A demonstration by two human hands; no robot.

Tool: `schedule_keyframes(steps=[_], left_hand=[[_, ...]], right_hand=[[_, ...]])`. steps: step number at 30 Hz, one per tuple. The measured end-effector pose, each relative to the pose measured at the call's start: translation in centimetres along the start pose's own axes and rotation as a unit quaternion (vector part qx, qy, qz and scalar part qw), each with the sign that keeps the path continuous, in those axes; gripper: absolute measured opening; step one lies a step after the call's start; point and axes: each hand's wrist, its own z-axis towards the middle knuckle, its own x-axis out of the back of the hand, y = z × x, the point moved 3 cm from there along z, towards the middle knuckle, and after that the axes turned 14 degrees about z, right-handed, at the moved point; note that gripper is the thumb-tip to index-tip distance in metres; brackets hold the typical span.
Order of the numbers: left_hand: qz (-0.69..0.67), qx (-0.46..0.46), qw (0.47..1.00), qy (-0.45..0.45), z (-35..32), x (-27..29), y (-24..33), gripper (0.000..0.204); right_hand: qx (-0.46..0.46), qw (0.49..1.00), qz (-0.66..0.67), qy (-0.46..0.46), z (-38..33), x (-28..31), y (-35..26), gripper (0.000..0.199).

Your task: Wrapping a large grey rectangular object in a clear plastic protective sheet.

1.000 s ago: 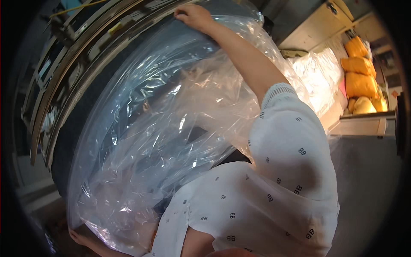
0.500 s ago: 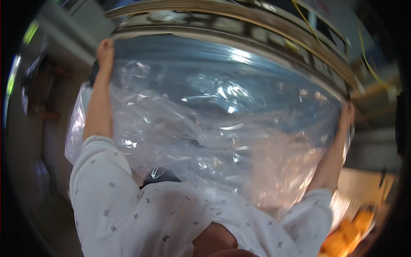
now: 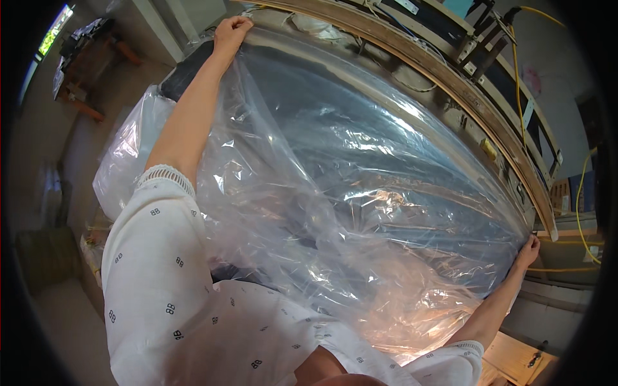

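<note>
A large clear plastic sheet (image 3: 322, 186) stretches in front of me, wrinkled and shiny, with loose folds bunching toward my body. Through it shows a dark blue-grey surface, whose bare dark corner (image 3: 187, 72) pokes out at the far left. Reaching far forward, my left hand (image 3: 232, 37) is closed in a pinch on the sheet's far left corner. My right hand (image 3: 529, 249) pinches the sheet's edge at the right, lower and nearer to me. Between the two hands the far edge of the plastic is pulled taut.
Beyond the sheet runs a long wooden rail (image 3: 450, 90) on a frame with cables. A yellow hose (image 3: 515, 83) hangs at the far right. A wooden cabinet (image 3: 512, 360) stands at lower right. Dark furniture with orange-brown legs (image 3: 84, 106) is at far left.
The view has turned, so the sheet and rail now slant down to the right. My left hand appears farther forward, my right hand lower. Both keep hold of the plastic sheet.
</note>
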Motion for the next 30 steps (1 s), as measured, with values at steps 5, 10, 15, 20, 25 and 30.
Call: schedule_keyframes(steps=[5, 10, 15, 20, 25, 30], left_hand=[[0.092, 0.071, 0.993, 0.028, -0.1, 0.7, 1.1, 0.024], [-0.334, 0.26, 0.904, 0.056, 0.9, 1.0, -2.3, 0.019], [-0.203, 0.252, 0.928, 0.183, 1.9, 3.2, -4.7, 0.023], [-0.032, 0.219, 0.965, 0.137, 3.1, 4.0, -7.2, 0.031], [0.087, 0.125, 0.98, -0.129, -1.4, 3.9, 0.1, 0.028], [-0.12, -0.007, 0.992, -0.045, -1.1, 9.5, 4.0, 0.026]], right_hand=[[0.044, 0.991, -0.094, 0.09, -0.5, 0.3, -2.5, 0.032], [-0.035, 0.997, -0.023, 0.06, -0.3, 0.5, -2.1, 0.035], [-0.084, 0.986, 0.136, 0.047, -0.7, 0.7, -3.8, 0.041], [-0.08, 0.982, 0.159, 0.063, -0.1, -0.1, -2.4, 0.039], [-0.356, 0.837, 0.413, -0.049, -0.8, 0.4, -1.9, 0.049], [-0.219, 0.942, 0.254, 0.025, -6.9, 8.9, -8.1, 0.053]])
